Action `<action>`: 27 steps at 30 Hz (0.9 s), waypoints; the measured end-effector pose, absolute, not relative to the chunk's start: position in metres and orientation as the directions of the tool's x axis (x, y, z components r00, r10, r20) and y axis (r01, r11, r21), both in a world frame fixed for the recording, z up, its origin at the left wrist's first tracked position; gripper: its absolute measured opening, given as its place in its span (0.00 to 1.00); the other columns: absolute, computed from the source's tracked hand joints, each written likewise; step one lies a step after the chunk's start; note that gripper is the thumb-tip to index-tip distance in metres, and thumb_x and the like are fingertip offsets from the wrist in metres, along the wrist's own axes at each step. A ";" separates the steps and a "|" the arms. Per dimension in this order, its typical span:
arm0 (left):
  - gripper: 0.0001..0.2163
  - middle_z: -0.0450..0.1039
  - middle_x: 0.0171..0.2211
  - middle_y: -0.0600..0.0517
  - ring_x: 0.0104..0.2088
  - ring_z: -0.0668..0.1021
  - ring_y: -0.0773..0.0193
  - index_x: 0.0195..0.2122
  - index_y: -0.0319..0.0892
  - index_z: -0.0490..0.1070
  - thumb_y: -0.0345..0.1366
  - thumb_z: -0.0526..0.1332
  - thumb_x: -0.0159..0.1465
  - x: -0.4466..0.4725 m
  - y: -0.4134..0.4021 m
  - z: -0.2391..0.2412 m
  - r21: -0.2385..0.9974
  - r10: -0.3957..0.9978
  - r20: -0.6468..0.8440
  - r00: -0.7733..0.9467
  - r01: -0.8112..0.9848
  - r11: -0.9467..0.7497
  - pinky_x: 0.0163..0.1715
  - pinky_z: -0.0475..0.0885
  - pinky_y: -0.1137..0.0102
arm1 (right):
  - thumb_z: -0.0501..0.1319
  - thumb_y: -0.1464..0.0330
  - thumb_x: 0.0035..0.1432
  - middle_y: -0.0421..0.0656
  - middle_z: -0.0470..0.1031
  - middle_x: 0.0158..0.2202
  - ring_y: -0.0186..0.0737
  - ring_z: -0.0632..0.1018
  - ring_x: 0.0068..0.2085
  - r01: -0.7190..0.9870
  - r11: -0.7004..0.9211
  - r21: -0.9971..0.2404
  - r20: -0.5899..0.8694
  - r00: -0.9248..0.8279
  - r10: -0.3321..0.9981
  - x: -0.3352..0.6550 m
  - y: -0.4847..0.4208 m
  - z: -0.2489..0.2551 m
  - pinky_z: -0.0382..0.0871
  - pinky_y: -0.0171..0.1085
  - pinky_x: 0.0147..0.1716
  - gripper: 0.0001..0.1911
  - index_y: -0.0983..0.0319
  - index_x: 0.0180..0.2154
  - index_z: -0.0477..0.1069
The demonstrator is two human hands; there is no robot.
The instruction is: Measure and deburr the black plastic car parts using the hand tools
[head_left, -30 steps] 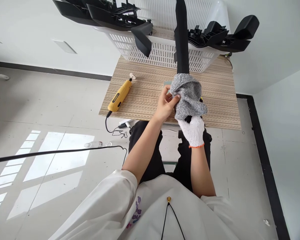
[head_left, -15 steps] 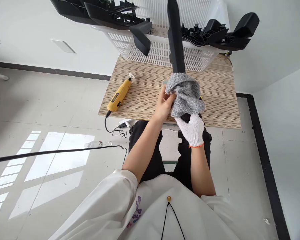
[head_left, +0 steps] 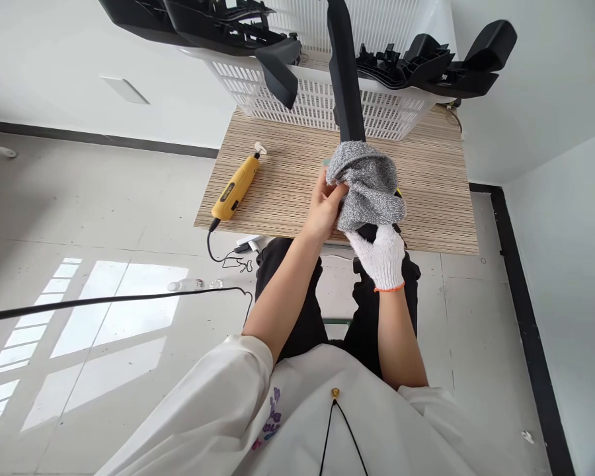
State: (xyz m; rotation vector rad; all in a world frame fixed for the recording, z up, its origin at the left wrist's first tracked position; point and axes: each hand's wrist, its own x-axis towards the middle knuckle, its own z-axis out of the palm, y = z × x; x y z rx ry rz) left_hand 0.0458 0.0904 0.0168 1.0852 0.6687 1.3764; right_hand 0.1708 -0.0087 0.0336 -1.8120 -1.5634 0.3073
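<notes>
My bare left hand [head_left: 324, 210] pinches the edge of a grey knitted glove [head_left: 369, 185] bunched over the lower part of a long black plastic part [head_left: 344, 79]. That part stands upright above the striped wooden table [head_left: 287, 192]. My right hand [head_left: 379, 254], in a white cotton glove with an orange cuff, is closed around the bottom end of the black part just below the grey glove.
A yellow rotary tool [head_left: 235, 186] lies on the table's left side, its black cord hanging off the front edge. A white slatted basket [head_left: 317, 99] stands at the table's back with several black plastic parts [head_left: 436, 63] lying across it. Pale floor surrounds the table.
The black part has tilted and shifted slightly left. Both hands and the grey glove moved a little left and up with it.
</notes>
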 end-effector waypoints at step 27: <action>0.24 0.67 0.38 0.52 0.47 0.78 0.55 0.39 0.47 0.64 0.58 0.72 0.60 0.038 0.090 0.022 0.901 0.952 0.258 0.164 -0.396 -0.176 0.48 0.76 0.58 | 0.66 0.45 0.57 0.55 0.81 0.55 0.57 0.83 0.52 0.756 -0.009 -0.655 0.273 0.248 0.929 0.169 -0.011 0.036 0.79 0.51 0.48 0.38 0.61 0.61 0.74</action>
